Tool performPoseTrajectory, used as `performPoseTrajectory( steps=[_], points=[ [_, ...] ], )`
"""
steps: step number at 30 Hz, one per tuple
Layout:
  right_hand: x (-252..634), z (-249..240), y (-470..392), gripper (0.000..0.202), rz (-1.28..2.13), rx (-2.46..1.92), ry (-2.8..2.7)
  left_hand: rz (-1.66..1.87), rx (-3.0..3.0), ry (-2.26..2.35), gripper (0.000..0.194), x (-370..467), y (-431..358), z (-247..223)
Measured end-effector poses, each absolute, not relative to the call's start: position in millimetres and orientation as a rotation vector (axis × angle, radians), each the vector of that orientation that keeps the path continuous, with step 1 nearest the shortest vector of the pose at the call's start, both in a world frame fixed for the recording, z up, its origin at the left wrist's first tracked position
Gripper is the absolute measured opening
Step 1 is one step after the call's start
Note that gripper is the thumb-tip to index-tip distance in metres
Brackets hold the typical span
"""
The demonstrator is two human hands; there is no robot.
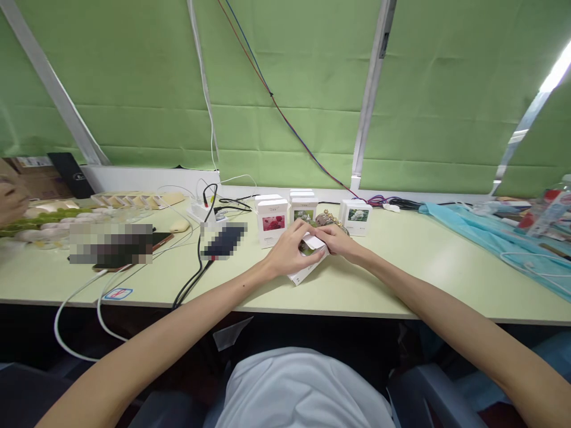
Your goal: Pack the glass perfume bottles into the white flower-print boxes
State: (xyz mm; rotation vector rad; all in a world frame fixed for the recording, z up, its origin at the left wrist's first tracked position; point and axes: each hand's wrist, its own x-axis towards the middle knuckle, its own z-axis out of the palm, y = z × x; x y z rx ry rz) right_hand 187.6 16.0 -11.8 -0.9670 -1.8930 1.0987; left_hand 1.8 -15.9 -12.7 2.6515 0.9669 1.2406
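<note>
A small white carton [303,274] with a flower picture on its face lies tilted in front of me, its upper end partly covered by my fingers. My left hand [291,249] wraps round its left side, thumb across the front. At the upper right end, the fingers of my right hand [336,241] pinch the carton near a white flap. Just behind stand more white cartons: one with a red flower picture [272,224], one with a green picture [303,205], and one with white flowers [355,217]. A gold-trimmed, beaded object [331,217] sits partly hidden behind my right hand.
On the left are a charging phone [225,241], a blurred dark device [118,252], a power strip [205,214] with cables, and trays of pale and green items [66,223]. Light-blue plastic sheeting [491,235] covers the right side. Part of another person [11,193] shows far left.
</note>
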Motion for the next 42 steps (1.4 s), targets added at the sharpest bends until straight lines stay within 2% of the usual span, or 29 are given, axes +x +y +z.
performPoseTrajectory(
  steps=[26, 28, 34, 42],
  points=[
    [188.8, -8.5, 13.2, 0.059, 1.077, -0.986, -1.970, 1.254, 2.658, 0.962, 0.029, 1.1, -14.7, -14.3],
    [187.5, -8.8, 14.3, 0.055, 0.987, -0.985, -1.980, 1.262, 2.664, 0.961, 0.029, 1.2, -14.2, -14.9],
    [187.2, -6.6, 17.7, 0.036, 0.443, -0.963, -1.957, 1.364, 2.662, 0.984, 0.029, 2.8, -14.5, -15.9],
    [190.3, -2.9, 15.3, 0.041, 0.272, -1.083, -1.868, 1.572, 2.669, 0.979, 0.032, 4.5, -15.0, -19.9]
  ],
)
